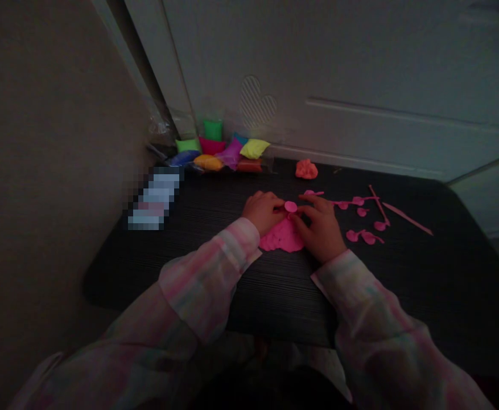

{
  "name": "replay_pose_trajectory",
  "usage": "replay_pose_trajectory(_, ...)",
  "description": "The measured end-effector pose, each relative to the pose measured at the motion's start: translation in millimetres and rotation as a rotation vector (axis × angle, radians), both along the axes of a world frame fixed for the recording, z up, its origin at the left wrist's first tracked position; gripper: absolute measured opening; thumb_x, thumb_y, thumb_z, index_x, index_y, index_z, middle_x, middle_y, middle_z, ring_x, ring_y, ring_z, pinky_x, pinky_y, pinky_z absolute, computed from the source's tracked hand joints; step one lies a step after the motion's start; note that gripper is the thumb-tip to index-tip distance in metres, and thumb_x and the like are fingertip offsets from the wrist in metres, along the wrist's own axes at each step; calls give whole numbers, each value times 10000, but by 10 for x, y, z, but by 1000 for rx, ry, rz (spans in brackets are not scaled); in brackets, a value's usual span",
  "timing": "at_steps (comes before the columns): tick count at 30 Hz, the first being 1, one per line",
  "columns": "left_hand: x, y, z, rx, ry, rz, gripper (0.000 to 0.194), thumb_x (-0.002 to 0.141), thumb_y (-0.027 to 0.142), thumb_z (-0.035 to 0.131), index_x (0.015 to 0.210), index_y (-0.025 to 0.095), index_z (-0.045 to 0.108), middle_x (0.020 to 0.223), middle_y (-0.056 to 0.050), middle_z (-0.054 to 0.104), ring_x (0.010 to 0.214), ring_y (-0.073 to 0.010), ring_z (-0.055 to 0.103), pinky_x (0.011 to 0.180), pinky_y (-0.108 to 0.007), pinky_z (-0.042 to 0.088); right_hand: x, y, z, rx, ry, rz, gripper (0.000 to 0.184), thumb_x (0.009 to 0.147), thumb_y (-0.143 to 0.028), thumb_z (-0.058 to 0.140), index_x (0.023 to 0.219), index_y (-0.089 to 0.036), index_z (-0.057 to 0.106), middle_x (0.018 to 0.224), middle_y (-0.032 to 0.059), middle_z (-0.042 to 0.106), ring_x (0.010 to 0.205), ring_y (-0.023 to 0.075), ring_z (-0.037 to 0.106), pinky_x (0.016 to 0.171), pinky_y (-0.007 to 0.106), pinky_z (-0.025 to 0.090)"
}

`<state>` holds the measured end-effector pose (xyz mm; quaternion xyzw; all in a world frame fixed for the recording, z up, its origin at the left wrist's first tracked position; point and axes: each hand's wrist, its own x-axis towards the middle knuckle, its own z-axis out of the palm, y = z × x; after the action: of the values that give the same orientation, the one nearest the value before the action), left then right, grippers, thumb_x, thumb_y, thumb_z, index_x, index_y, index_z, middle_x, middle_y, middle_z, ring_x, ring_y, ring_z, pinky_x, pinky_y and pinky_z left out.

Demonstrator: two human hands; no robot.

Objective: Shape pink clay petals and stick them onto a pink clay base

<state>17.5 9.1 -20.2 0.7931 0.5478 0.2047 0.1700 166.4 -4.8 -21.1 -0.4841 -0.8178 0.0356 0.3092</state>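
A small round pink clay disc (291,206) is between my two hands, just above a flattened slab of pink clay (281,236) on the dark table. My left hand (264,212) is closed, its fingertips pinching the disc's left side. From the right, my right hand (321,225) has its thumb and fingertips against the disc's edge, with the index finger partly raised. Right of my hands lie thin pink clay stems with small leaf-like pieces (368,237), and another such stem (338,203) runs close to my right fingers.
Two slim pink modelling tools (408,218) lie at the table's right. An orange clay lump (306,169) sits near the back edge. Colourful clay packets (209,162) are heaped in clear plastic at the back left, with a blurred phone-like object (155,199) in front. A white panelled door (338,68) stands behind.
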Motion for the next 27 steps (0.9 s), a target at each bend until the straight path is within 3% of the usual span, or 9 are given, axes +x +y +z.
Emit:
replay_pose_trajectory(12, 2, -12, 9, -9, 5, 12, 239, 691, 341, 416, 831, 244, 583, 834, 0, 536, 758, -151, 433, 689, -292, 314, -30, 4, -1, -55, 19, -19, 110, 673, -237, 475, 697, -177, 564, 956, 72, 518, 939, 221, 430, 797, 407, 331)
replay_pose_trajectory(19, -20, -26, 60, -13, -46, 8, 257, 671, 294, 444, 904, 232, 534, 846, 9, 551, 775, -148, 448, 703, -279, 333, -17, -18, 48, -101, 221, -7, 136, 637, -198, 486, 772, -186, 494, 920, 68, 506, 914, 200, 445, 787, 393, 342)
replay_pose_trajectory(27, -58, -25, 98, -34, -87, -16, 215, 620, 237, 474, 819, 187, 538, 808, 3, 555, 752, -146, 453, 697, -277, 354, 56, 12, 20, -131, 405, -89, 196, 601, -89, 406, 763, -179, 472, 896, 56, 509, 881, 171, 458, 732, 326, 376)
